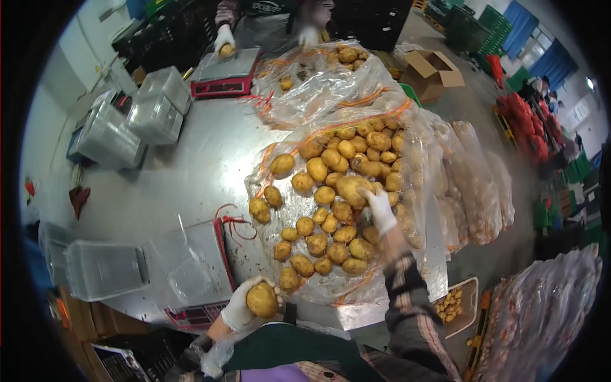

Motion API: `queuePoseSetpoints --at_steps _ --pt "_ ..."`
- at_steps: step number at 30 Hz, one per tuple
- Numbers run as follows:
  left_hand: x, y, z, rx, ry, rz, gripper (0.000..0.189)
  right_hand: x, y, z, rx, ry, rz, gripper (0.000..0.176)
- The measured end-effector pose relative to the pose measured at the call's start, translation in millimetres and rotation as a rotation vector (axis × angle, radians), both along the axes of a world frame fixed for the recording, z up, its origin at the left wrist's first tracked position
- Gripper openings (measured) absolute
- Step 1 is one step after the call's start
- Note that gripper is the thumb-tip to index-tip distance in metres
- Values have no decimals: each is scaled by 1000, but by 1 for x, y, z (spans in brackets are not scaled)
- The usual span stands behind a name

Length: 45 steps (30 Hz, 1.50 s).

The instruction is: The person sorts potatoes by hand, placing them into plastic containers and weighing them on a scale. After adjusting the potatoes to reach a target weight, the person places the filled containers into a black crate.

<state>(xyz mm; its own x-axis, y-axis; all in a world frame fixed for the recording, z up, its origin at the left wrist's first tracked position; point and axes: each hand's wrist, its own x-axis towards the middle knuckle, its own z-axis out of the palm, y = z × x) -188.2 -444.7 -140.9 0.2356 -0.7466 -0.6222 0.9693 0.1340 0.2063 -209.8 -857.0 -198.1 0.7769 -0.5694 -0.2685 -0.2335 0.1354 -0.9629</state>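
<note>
— So, which hand is nearer the heap of tan potatoes [316,243]?
— The right hand [380,207]: fingers curled over a big tan oval potato [350,188] just left of it. The left hand [238,310] has its fingers clamped on a rounder yellow potato [262,299] by the red-edged steel scale [191,254].

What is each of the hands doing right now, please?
Left hand: closed, holding a potato.
Right hand: touching a large potato; whether it grips it cannot be told.
</note>
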Motion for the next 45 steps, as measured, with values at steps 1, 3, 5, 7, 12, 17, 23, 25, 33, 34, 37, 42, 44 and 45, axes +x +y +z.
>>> queuePoseSetpoints --at_steps 1,3,5,7,12,17,23,25,33,34,37,42,44,45 --pt "2 -3 -2 11 -53 -14 28 -18 26 14 293 -177 1 47" --pt "4 -6 -10 19 -211 -50 27 -43 75 26 683 -405 44 50" --pt "4 -15 4 40 -408 -96 34 -60 114 19 899 -463 91 62" --pt "2 -19 18 -1 -472 -100 41 -62 154 31 856 -501 195 68" --pt "-14 -8 29 45 -568 -107 59 -68 232 70 285 -343 470 76" --pt "-28 19 31 98 -813 -29 71 -72 247 75 57 -259 704 82" --pt "-47 45 34 556 -1515 -152 76 -66 261 81 101 -227 852 83" --pt "-51 53 41 710 -1638 -177 76 -62 272 85 39 -172 856 84" --pt "-55 82 39 878 -1677 -109 72 -56 306 85 -222 -173 910 72" --pt "-53 87 31 843 -1716 -28 72 -54 307 85 -82 -171 879 70" --pt "-43 99 13 312 -1130 319 65 -52 309 73 200 -165 740 58" --pt "-46 129 26 -59 -335 224 58 -49 322 86 143 -107 714 48" --pt "-45 142 15 -227 -37 187 61 -47 323 89 117 -115 739 46" --pt "-46 145 11 -259 -8 193 64 -46 323 90 99 -118 759 46"
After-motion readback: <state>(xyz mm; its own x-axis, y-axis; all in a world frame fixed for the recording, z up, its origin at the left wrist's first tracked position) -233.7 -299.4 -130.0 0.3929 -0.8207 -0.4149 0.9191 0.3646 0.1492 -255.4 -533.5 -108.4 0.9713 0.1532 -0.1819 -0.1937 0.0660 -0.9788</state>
